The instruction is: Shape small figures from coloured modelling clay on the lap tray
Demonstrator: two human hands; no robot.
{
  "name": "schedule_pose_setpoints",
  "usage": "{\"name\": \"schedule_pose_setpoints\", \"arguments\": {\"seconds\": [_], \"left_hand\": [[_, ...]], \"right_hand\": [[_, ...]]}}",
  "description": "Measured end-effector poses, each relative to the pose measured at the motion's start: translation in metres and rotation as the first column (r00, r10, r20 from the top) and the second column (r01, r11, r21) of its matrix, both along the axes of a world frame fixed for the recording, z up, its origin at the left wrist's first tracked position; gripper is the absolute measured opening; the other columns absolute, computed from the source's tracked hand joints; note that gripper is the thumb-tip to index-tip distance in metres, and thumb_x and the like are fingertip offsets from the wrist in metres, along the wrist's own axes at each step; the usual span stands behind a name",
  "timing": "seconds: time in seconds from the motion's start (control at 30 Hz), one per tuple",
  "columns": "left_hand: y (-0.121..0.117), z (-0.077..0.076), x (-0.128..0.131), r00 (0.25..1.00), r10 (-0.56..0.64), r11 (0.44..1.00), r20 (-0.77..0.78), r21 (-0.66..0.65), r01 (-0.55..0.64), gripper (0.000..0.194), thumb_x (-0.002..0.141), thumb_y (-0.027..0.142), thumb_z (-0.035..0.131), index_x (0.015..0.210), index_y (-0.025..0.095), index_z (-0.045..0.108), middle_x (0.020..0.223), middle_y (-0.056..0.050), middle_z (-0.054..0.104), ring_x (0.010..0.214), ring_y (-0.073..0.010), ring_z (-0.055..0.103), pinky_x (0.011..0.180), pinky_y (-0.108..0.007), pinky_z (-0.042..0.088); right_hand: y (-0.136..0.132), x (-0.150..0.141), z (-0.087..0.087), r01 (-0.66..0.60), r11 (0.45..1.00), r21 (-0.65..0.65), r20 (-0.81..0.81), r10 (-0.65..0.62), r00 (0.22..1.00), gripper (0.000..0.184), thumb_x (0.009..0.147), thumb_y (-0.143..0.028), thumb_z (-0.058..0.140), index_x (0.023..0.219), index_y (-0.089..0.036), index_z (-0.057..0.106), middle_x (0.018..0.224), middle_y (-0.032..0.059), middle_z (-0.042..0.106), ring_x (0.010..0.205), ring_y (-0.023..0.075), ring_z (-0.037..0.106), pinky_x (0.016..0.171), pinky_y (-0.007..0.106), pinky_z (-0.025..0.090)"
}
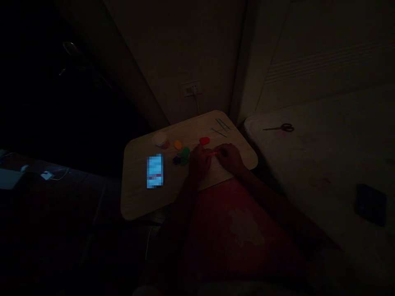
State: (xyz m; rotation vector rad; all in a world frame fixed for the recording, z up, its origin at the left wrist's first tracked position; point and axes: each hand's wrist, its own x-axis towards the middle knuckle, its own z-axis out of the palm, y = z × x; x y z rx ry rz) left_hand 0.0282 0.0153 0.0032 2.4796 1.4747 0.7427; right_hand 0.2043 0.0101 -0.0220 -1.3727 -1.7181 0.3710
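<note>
Wooden tabletop [135, 197] beside a dim wall [185, 45]

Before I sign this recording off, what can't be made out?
All in the head view:
Red strip: its full length, hidden by the left hand and right hand.
Screen: its content, pixelated.
Tub: its contents, too dark.
Dark object: its identity, too dim.
Pale slab: cut off by the left edge.
</note>
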Motion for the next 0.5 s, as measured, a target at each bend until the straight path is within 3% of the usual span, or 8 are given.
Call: {"name": "schedule_pose_setpoints", "arguments": {"seconds": [0.27, 0.4, 0.5], "left_hand": [[-0.002, 0.001, -0.001, 1.0, 0.006, 1.0, -0.004, -0.016, -0.006, 0.027, 0.094, 0.021, 0.054, 0.116, 0.021, 0.069, 0.114, -0.013, 0.06, 0.111, -0.0293, 0.057, 0.099, -0.043, 0.046], [0.0, -0.004, -0.001, 0.994, 0.015, 1.0, 0.11, 0.0, -0.015, 0.04, 0.086, 0.006, 0.047, 0.122, 0.018, 0.059, 0.123, -0.014, 0.058, 0.118, -0.0278, 0.055, 0.105, -0.042, 0.045], [0.004, -0.012, -0.001, 0.973, -0.003, 1.0, 0.23, 0.0, 0.003, 0.034, 0.088, 0.003, 0.04, 0.114, 0.018, 0.057, 0.117, -0.014, 0.059, 0.11, -0.0251, 0.057, 0.1, -0.04, 0.049]], "right_hand": [[-0.001, 0.0, 0.001, -0.033, 0.999, 0.006, 0.006, 0.033, 0.999, 0.015, 0.081, -0.017, 0.065, 0.093, -0.02, 0.073, 0.095, 0.009, 0.072, 0.092, 0.0271, 0.063, 0.088, 0.041, 0.049], [-0.003, 0.0, 0.005, -0.048, 0.998, 0.048, -0.037, 0.05, 0.998, 0.016, 0.082, -0.016, 0.064, 0.095, -0.02, 0.072, 0.097, 0.0098, 0.07, 0.095, 0.0272, 0.064, 0.09, 0.042, 0.05], [-0.004, 0.0, 0.007, -0.084, 0.991, 0.1, -0.044, 0.089, 0.995, 0.015, 0.085, -0.021, 0.064, 0.099, -0.02, 0.07, 0.099, 0.01, 0.07, 0.096, 0.0275, 0.063, 0.089, 0.042, 0.05]]}}
